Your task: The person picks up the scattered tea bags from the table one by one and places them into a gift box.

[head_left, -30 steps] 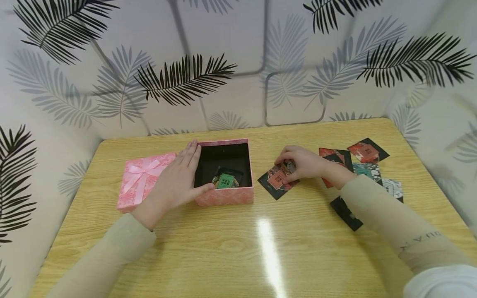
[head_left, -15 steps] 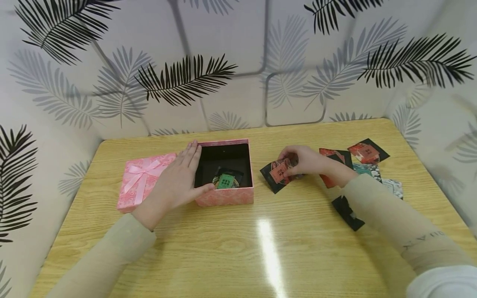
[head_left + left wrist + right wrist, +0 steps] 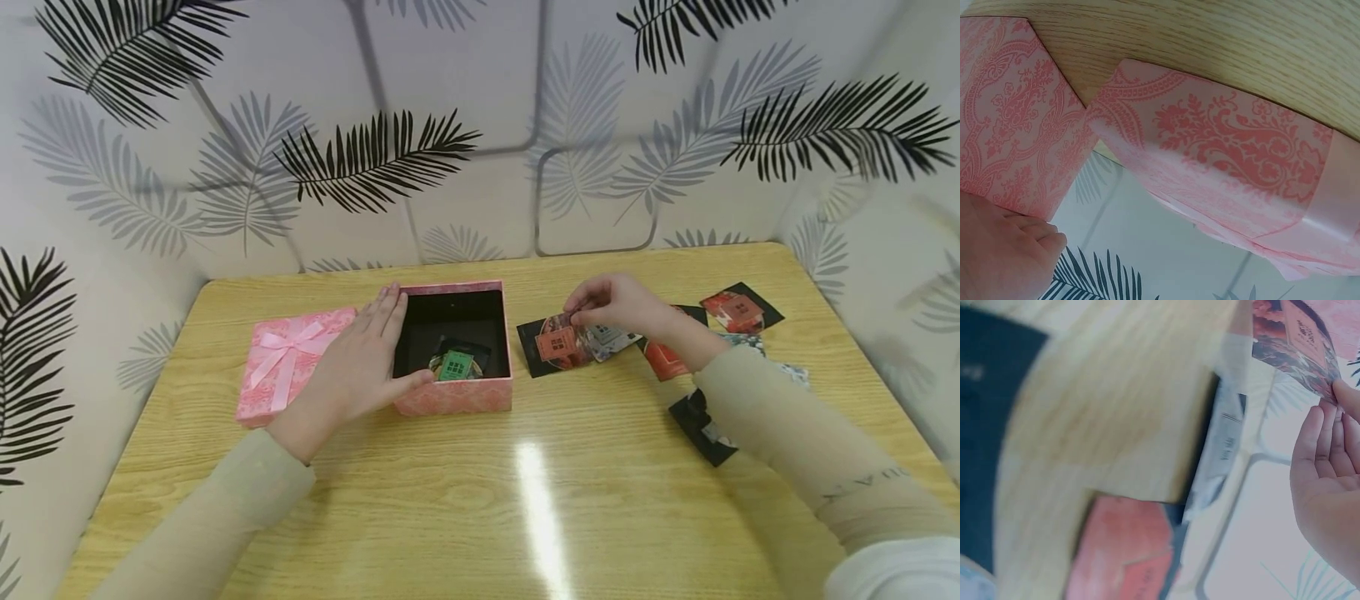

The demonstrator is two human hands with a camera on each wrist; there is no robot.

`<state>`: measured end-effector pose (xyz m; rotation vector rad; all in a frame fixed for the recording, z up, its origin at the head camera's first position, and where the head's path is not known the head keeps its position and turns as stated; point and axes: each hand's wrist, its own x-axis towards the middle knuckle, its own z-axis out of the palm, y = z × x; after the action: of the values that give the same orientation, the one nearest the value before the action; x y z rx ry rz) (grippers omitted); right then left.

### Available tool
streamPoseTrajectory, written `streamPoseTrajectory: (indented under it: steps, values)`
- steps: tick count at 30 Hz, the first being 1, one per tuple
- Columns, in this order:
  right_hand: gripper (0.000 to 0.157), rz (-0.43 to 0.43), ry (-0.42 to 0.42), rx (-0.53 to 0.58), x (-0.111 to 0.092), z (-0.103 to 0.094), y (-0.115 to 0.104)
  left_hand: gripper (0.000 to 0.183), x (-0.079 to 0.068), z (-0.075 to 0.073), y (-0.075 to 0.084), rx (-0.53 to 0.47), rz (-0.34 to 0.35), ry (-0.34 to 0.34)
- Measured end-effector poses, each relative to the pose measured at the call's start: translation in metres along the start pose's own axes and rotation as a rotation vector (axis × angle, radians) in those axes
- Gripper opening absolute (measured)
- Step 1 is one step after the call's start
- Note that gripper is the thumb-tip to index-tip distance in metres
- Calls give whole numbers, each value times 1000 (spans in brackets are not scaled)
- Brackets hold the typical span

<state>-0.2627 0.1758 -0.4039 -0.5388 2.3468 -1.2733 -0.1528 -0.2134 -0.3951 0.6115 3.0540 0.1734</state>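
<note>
With thumb and fingertips my right hand (image 3: 626, 310) pinches the edge of a dark sachet with a red label (image 3: 557, 343), right of the box. The right wrist view shows this sachet (image 3: 1297, 340) lifted at its pinched corner. A grey-and-white sachet (image 3: 611, 340) shows partly behind it. My left hand (image 3: 347, 375), fingers straight, lies along the left wall of the pink box (image 3: 453, 397). Inside the box, a green-labelled sachet (image 3: 456, 364) lies on the black bottom. In the left wrist view my left hand (image 3: 1007, 250) is at the box's patterned wall (image 3: 1016, 125).
The pink lid (image 3: 292, 350) with a ribbon bow lies left of the box, partly behind my left hand. Several more sachets lie on the right, among them a red one (image 3: 666, 360), another red one (image 3: 738, 308) and a black one (image 3: 703, 429). A patterned wall covering backs the wooden table (image 3: 450, 500).
The red-labelled sachet has turned and its held edge is raised, with the grey-and-white sachet now showing beside it. My right hand has moved slightly up and away. My left hand stays put.
</note>
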Motion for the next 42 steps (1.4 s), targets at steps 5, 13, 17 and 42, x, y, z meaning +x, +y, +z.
streamPoseTrajectory:
  steps: [5, 13, 17, 42]
  values:
    - [18, -3, 34, -36, -1, -8, -13, 114, 0, -1, 1, 12, 9, 0]
    - [15, -79, 123, -88, 0, -25, -47, 116, 1, -1, 0, 40, 14, -7]
    - [16, -78, 147, -93, 0, -33, -70, 116, 1, -2, 0, 39, 14, -13]
    - [12, -245, 33, -11, 33, 28, -123, 115, 1, -3, 1, 23, 15, -10]
